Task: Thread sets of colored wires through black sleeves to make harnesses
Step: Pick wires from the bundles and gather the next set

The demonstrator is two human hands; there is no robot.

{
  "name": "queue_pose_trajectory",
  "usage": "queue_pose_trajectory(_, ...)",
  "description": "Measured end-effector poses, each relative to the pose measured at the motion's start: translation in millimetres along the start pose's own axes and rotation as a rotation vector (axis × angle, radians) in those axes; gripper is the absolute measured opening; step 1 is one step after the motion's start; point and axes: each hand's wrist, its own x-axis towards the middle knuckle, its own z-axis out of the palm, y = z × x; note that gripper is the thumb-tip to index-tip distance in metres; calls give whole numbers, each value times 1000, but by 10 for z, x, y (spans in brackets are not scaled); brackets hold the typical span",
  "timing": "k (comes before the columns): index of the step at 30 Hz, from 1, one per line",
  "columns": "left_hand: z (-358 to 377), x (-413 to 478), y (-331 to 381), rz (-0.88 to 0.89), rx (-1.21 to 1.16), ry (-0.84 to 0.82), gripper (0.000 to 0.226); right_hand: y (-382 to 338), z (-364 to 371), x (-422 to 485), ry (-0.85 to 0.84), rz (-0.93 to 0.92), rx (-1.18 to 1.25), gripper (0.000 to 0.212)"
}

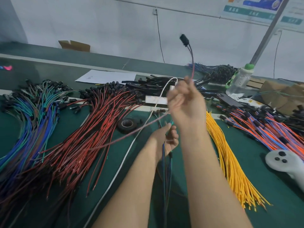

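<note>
My right hand (184,102) is raised above the green table and pinches a red-and-black wire pair (192,69). Its black connector (184,40) sticks up in the air, and the long tail (131,134) swings down to the left, blurred. My left hand (169,139), lower and nearer me, grips a blue and green wire set (167,170) that hangs down toward me. A heap of black sleeves (161,83) lies at the back of the table, behind my right hand.
Bundles lie across the table: blue-green wires (36,116) at left, red-black wires (92,129), yellow wires (230,162), orange-blue wires (263,129) at right. A black tape roll (127,124), a white cable (125,158), a white controller (283,160) and a water bottle (238,79) are nearby.
</note>
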Motion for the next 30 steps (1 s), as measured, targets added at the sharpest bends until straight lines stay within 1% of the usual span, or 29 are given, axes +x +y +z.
queue_pose_trajectory(2, 14, -65, 6, -38, -72, -57, 34, -363, -1, -120, -33, 76, 173, 26)
queue_pose_trajectory(4, 23, -105, 18, -17, -66, -67, 32, -695, -28, -244, -50, 153, 252, 22)
queue_pose_trajectory(6, 18, -113, 8, -17, -38, -58, 32, -901, -84, -307, -45, 173, 239, 27)
queue_pose_trajectory(7, 33, -133, -3, -24, -25, -59, 32, -935, -125, -303, 11, 160, 162, 27)
queue_pose_trajectory(8, 47, -137, -11, -28, -15, -75, 32, -911, -188, -285, 98, 125, 4, 24)
queue_pose_trajectory(9, 73, -148, -17, -29, -6, -100, 31, -847, -272, -256, 206, 75, -227, 20)
queue_pose_trajectory(10, 93, -151, -24, -23, 6, -122, 29, -726, -387, -233, 317, 21, -540, 19)
queue_pose_trajectory(11, 108, -156, -34, -14, 30, -132, 28, -582, -499, -226, 392, -30, -919, 22)
queue_pose_trajectory(12, 106, -142, -47, -5, 64, -138, 28, -430, -607, -226, 410, -52, -1310, 24)
queue_pose_trajectory(13, 105, -142, -54, -2, 116, -145, 29, -296, -695, -246, 370, -19, -1645, 22)
queue_pose_trajectory(14, 101, -144, -57, -6, 175, -164, 32, -185, -770, -269, 306, 51, -1891, 18)
queue_pose_trajectory(15, 101, -159, -50, -9, 236, -185, 38, -106, -808, -290, 261, 126, -2059, 20)
queue_pose_trajectory(16, 99, -161, -48, 7, 284, -192, 42, -68, -811, -302, 242, 197, -2148, 31)
queue_pose_trajectory(17, 96, -165, -47, 43, 305, -181, 42, -61, -789, -305, 217, 256, -2186, 39)
queue_pose_trajectory(18, 96, -165, -46, 88, 296, -148, 37, -78, -753, -300, 153, 276, -2218, 42)
queue_pose_trajectory(20, 100, -168, -47, 169, 240, -63, 22, -185, -694, -302, 11, 257, -2214, 36)
queue_pose_trajectory(21, 103, -171, -41, 197, 198, -38, 19, -274, -695, -310, 8, 204, -2167, 33)
queue_pose_trajectory(22, 101, -165, -28, 218, 138, -24, 19, -372, -709, -310, 93, 145, -2104, 31)
queue_pose_trajectory(23, 90, -153, -6, 224, 63, -16, 20, -475, -760, -294, 237, 65, -2058, 31)
queue_pose_trajectory(24, 73, -145, 28, 215, -25, -17, 21, -571, -839, -277, 416, -12, -2057, 33)
queue_pose_trajectory(25, 52, -151, 68, 200, -115, -35, 23, -647, -926, -270, 592, -42, -2107, 35)
queue_pose_trajectory(26, 26, -155, 104, 185, -198, -65, 25, -705, -1017, -270, 738, -13, -2184, 36)
queue_pose_trajectory(27, 2, -159, 133, 175, -263, -94, 28, -737, -1102, -265, 830, 50, -2264, 37)
queue_pose_trajectory(28, -21, -158, 153, 165, -306, -120, 33, -747, -1171, -259, 877, 106, -2319, 36)
queue_pose_trajectory(30, -50, -151, 162, 128, -350, -163, 42, -744, -1275, -239, 914, 111, -2345, 36)
